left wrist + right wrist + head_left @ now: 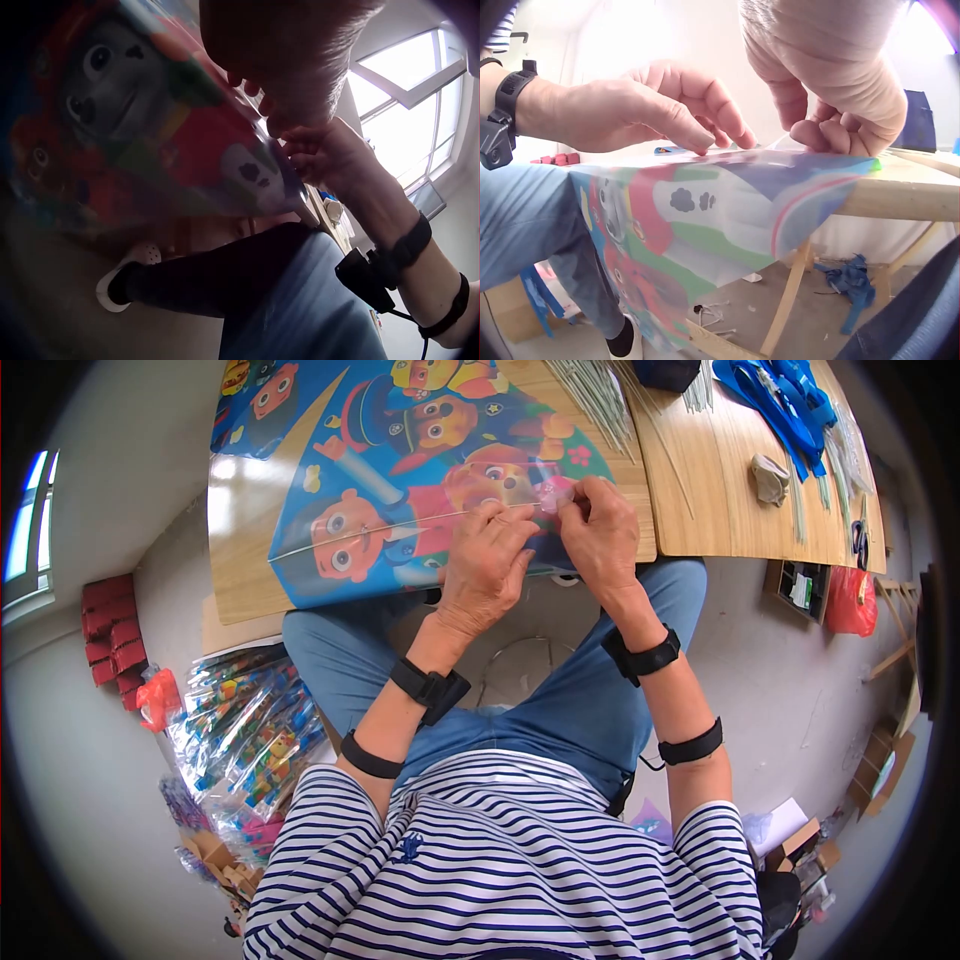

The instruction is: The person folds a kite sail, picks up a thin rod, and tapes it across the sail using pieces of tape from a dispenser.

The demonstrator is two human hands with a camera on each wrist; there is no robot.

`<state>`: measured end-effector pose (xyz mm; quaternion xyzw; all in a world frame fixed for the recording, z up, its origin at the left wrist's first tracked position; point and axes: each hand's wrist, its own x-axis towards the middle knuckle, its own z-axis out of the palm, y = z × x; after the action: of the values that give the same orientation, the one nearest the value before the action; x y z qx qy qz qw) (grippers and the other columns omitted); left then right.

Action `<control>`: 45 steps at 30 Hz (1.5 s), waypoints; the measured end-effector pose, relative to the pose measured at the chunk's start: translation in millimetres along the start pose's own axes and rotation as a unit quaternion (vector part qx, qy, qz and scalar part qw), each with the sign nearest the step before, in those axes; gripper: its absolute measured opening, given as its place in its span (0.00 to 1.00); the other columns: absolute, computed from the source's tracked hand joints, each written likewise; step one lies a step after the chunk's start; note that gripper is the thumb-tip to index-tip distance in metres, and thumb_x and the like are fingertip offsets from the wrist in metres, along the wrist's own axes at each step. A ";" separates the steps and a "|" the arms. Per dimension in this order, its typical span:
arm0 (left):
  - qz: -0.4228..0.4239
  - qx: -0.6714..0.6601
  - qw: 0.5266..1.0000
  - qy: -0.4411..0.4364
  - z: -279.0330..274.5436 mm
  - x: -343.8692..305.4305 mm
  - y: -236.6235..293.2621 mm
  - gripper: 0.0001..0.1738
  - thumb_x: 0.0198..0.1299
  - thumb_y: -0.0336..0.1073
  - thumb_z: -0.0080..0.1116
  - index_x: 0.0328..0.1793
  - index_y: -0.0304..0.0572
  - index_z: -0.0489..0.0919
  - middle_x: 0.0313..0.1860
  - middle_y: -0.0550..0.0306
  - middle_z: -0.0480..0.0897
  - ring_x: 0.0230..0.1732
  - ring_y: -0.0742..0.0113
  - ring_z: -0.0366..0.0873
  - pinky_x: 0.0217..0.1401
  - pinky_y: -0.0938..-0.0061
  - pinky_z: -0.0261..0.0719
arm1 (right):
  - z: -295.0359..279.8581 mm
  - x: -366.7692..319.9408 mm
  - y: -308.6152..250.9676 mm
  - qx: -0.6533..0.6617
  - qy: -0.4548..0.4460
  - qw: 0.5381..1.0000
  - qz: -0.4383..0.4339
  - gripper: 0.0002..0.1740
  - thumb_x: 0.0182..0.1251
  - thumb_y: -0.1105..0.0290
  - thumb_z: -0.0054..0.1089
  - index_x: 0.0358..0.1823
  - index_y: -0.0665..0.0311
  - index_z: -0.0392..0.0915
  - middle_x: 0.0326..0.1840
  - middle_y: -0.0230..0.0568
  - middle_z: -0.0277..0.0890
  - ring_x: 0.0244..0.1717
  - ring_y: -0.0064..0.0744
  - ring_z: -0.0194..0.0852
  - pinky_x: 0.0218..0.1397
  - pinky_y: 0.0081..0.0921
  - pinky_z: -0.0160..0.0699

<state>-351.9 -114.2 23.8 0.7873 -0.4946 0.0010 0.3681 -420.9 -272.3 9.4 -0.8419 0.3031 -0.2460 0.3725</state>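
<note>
A glossy sheet printed with cartoon dogs and a child lies over the table and hangs past its front edge. Across it runs a thin pale rod. My left hand rests on the sheet beside the rod, its fingers loosely bent and the fingertips down on the print. Just to its right, my right hand pinches a small clear, pinkish plastic piece between thumb and fingers near the rod's right part. In the right wrist view, the hanging flap of the sheet shows below both hands.
Bundled thin rods lie at the table's back. To the right are blue straps and a crumpled beige cloth. A red plastic bag hangs beside the table. Shiny packaged prints are piled on the left.
</note>
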 end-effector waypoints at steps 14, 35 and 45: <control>-0.001 0.032 0.999 -0.004 5.1 -1.6 -3.3 0.22 0.51 0.29 0.70 0.54 0.38 0.81 0.64 0.49 0.80 0.64 0.44 0.73 0.69 0.55 0.71 | -4.2 -1.5 5.5 -0.009 0.013 1.000 0.008 0.02 0.60 0.75 0.59 0.31 0.65 0.79 0.33 0.48 0.81 0.34 0.55 0.81 0.38 0.46 0.79; -0.217 -0.294 0.930 -0.032 7.2 48.7 -8.4 0.14 0.67 0.25 0.50 0.57 0.32 0.79 0.39 0.58 0.82 0.43 0.72 0.83 0.46 0.76 0.82 | 4.0 -8.0 -6.9 -0.063 -0.021 0.998 -0.021 0.18 0.49 0.72 0.73 0.43 0.61 0.80 0.33 0.41 0.77 0.30 0.42 0.80 0.35 0.40 0.77; -0.253 -0.331 0.909 -0.013 4.6 62.8 -3.2 0.12 0.64 0.23 0.53 0.52 0.30 0.81 0.38 0.53 0.84 0.38 0.69 0.86 0.41 0.75 0.84 | 0.1 -7.2 -12.4 -0.040 -0.056 0.998 0.002 0.16 0.52 0.71 0.69 0.44 0.60 0.79 0.43 0.48 0.80 0.40 0.57 0.82 0.41 0.48 0.81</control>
<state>-319.0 -165.0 41.6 0.7190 -0.2555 -0.2661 0.5890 -421.8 -260.5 17.6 -0.8681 0.2930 -0.1850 0.3553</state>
